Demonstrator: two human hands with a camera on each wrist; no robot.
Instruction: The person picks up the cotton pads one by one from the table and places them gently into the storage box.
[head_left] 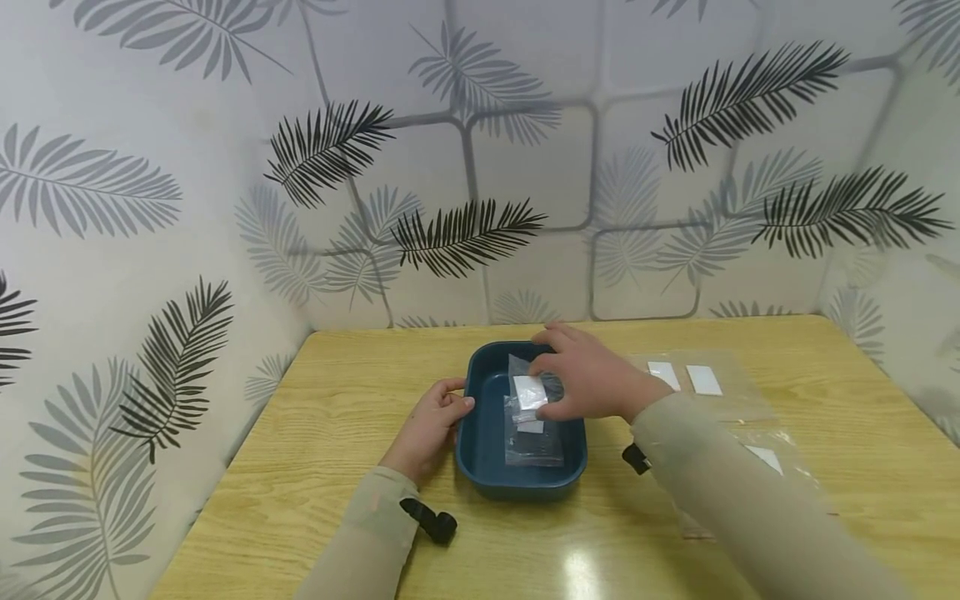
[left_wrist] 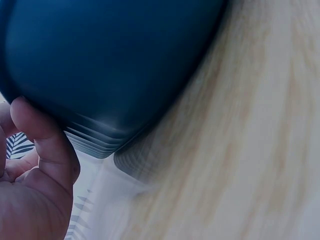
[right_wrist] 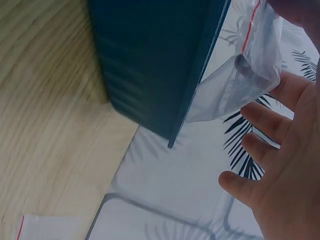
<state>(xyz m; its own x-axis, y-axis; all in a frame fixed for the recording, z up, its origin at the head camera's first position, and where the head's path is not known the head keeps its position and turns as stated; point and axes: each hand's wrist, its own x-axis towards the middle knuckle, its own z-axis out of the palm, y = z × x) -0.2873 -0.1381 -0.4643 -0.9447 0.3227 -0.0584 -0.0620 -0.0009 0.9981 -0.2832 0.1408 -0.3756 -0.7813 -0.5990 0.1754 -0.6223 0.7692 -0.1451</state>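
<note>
Right grip pinches a clear bag above the blue tray near the counter's far edge; left grip holds the tray. Seemingly a bag transfer; next probably calls for keeping steady.

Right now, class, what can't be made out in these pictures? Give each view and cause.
Head: part of the nearer zip bag on the table, covered by the right sleeve.
Head: any print the white rectangles may bear, too small to tell.
Left wrist: part of the left hand, cut off by the left edge.
Right wrist: part of the held zip bag, cut off by the top edge.
</note>
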